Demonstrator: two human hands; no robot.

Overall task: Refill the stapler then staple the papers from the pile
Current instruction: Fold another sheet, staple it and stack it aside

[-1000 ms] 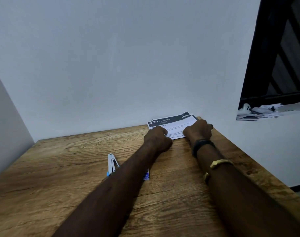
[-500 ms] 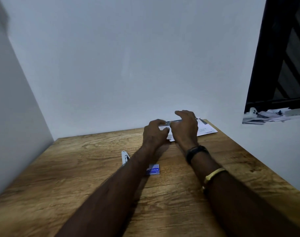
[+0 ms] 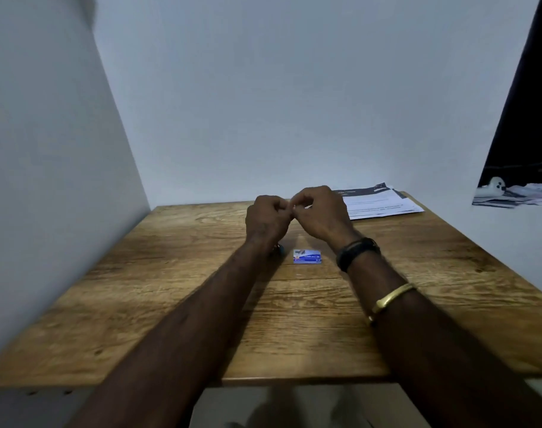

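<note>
I had both hands raised together over the far middle of the wooden table [image 3: 170,304]. My left hand [image 3: 268,220] was curled into a loose fist, and my right hand [image 3: 320,214] had its fingertips [image 3: 296,208] pinched in against the left — the two were touching where they met. Whether anything sat between them I could not tell; the spot was blurred and too small to read.

The pile of papers [image 3: 384,203] lay flat at the far right corner of the table, just beside the right hand, its long axis running left to right along the back wall, with a dark printed band along the far edge. The sheets were slightly fanned at the right end.

A small blue staple box [image 3: 307,256] lay flat on the table nearer to me, between my two wrists — its long side ran left to right as well. The stapler was almost wholly hidden under my left wrist; only a bluish tip [image 3: 281,249] showed, so I could not tell its heading.

On my right forearm sat a black band [image 3: 357,251] and a gold bangle [image 3: 393,296].
</note>
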